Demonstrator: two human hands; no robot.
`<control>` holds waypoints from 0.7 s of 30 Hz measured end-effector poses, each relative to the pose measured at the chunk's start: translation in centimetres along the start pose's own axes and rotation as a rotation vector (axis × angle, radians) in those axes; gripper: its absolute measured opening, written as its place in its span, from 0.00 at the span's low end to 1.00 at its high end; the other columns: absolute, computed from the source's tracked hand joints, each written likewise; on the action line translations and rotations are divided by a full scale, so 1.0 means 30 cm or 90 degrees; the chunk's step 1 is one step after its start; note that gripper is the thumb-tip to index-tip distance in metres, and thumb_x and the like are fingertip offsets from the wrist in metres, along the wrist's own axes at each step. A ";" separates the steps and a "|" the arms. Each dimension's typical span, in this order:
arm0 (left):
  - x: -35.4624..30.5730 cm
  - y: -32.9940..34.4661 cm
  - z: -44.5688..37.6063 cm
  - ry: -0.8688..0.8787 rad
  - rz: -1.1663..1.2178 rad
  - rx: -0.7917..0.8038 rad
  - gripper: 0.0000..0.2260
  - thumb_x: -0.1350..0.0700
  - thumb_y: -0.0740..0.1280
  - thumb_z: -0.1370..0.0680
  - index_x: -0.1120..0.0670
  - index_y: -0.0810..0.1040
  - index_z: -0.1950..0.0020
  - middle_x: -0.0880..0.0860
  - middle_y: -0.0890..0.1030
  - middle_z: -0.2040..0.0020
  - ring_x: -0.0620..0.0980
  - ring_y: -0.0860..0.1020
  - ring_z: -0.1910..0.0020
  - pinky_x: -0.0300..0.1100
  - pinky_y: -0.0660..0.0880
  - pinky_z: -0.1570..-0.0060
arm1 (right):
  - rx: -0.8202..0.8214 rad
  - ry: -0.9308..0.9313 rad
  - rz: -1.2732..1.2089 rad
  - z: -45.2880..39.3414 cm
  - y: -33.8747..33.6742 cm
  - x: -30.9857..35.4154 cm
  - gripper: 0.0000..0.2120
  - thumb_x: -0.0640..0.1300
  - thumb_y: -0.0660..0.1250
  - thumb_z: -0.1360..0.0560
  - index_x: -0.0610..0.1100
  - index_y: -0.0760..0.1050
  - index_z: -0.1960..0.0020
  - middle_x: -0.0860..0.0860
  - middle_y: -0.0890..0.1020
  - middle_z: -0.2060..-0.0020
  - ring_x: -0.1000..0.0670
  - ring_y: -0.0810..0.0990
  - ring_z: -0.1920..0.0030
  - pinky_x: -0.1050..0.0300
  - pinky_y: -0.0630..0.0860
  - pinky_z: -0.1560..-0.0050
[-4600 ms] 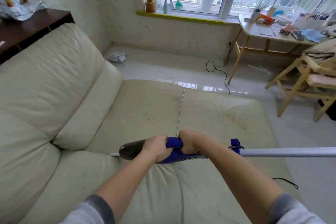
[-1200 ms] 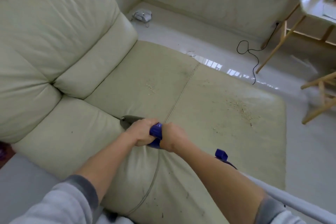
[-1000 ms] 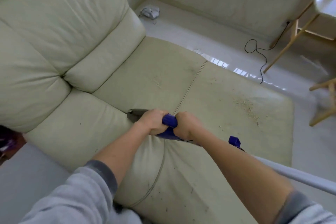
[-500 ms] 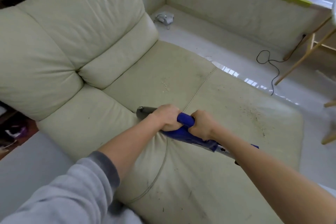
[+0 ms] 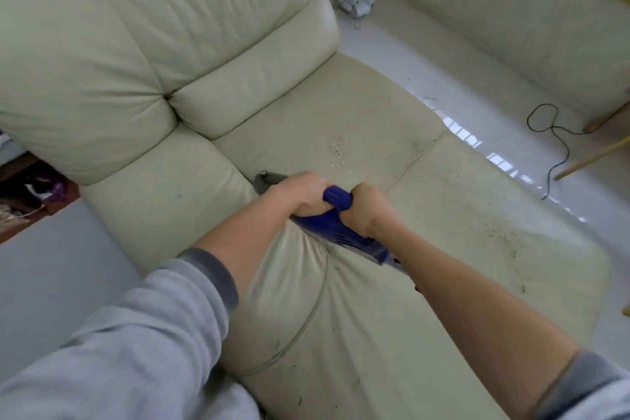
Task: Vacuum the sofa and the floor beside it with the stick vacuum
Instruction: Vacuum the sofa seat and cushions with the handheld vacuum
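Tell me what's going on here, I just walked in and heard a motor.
A person is holding a blue stick vacuum over the cream sofa. Both hands grip its handle, the left hand nearer the grey end, the right hand just behind it. Crumbs still lie on the seat ahead, and darker specks lie further right. A black cord trails on the floor.

I can't see the stick vacuum (image 5: 344,237) beyond its blue body, since my right forearm covers the tube, and the clutter (image 5: 30,191) behind the sofa (image 5: 204,44) is too blurred to identify.
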State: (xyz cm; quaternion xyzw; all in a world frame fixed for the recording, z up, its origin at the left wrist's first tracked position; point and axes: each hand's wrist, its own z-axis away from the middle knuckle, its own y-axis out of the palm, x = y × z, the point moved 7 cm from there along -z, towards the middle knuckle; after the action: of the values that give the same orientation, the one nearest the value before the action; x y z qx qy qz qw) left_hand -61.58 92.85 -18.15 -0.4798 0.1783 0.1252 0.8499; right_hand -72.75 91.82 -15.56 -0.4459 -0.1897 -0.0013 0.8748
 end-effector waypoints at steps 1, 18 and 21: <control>-0.007 -0.001 -0.001 -0.003 0.004 -0.004 0.08 0.52 0.61 0.22 0.53 0.75 0.57 0.50 0.77 0.62 0.52 0.76 0.63 0.42 0.68 0.66 | 0.001 -0.001 -0.002 -0.003 -0.004 -0.009 0.04 0.40 0.62 0.30 0.41 0.73 0.56 0.48 0.76 0.68 0.49 0.73 0.71 0.61 0.64 0.74; -0.019 0.050 0.137 -0.043 0.037 -0.117 0.04 0.57 0.64 0.31 0.47 0.75 0.62 0.48 0.81 0.63 0.50 0.78 0.62 0.42 0.73 0.62 | -0.002 -0.062 -0.041 0.177 0.055 0.034 0.06 0.39 0.63 0.31 0.41 0.75 0.55 0.48 0.77 0.66 0.47 0.74 0.68 0.61 0.65 0.74; -0.061 0.014 0.159 -0.046 0.020 -0.122 0.04 0.56 0.63 0.30 0.48 0.74 0.64 0.47 0.78 0.67 0.48 0.76 0.66 0.39 0.67 0.68 | 0.000 -0.055 -0.045 0.207 0.005 0.034 0.07 0.38 0.62 0.32 0.40 0.76 0.55 0.48 0.77 0.68 0.47 0.75 0.69 0.59 0.69 0.72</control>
State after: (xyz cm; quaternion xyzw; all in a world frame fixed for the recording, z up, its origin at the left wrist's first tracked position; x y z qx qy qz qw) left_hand -62.52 97.07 -15.43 -0.5510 0.1424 0.1723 0.8040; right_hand -73.84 96.94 -12.05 -0.4381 -0.2432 -0.0131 0.8653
